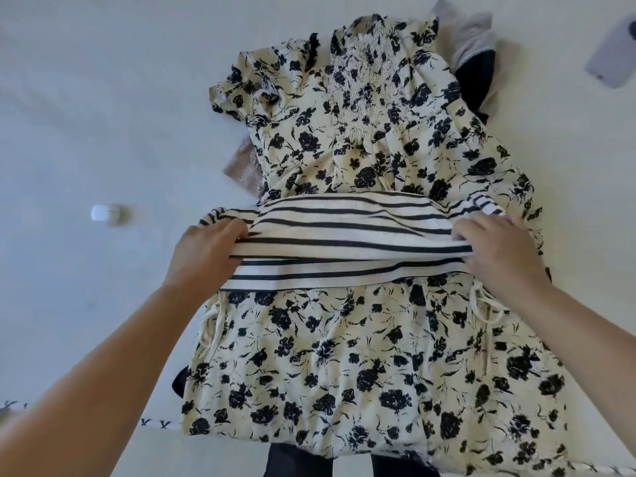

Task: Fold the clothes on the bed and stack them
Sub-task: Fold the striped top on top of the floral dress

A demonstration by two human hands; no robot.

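The striped top (347, 235), cream with dark horizontal bands, lay folded into a wide strip across the middle of a floral dress (361, 339), and both hands held it at its ends. The left hand (203, 251) gripped the left end, its fingers curled over the top edge of the fold with the fingertips tucked into the cloth. The right hand (499, 246) gripped the right end the same way, fingers bent and bunched together over the edge, the thumb hidden under the fabric. A loose striped sleeve end stuck out just beyond the right hand.

The floral dress, cream with dark blossoms, was spread flat on the white bed (86, 115), its smocked bodice pointing away from the person and its skirt reaching to the near edge of the bed, where it hung over slightly. Drawstring ties lay on the dress on both sides below the striped top.

Under the dress's left side a brownish garment (242, 163) peeked out. At the far right corner of the dress a dark garment (476, 80) and a pale grey one (468, 36) lay partly covered. A small white case (105, 214) sat on the bed well to the left, and a grey phone-like object (614, 56) lay near the upper right edge.
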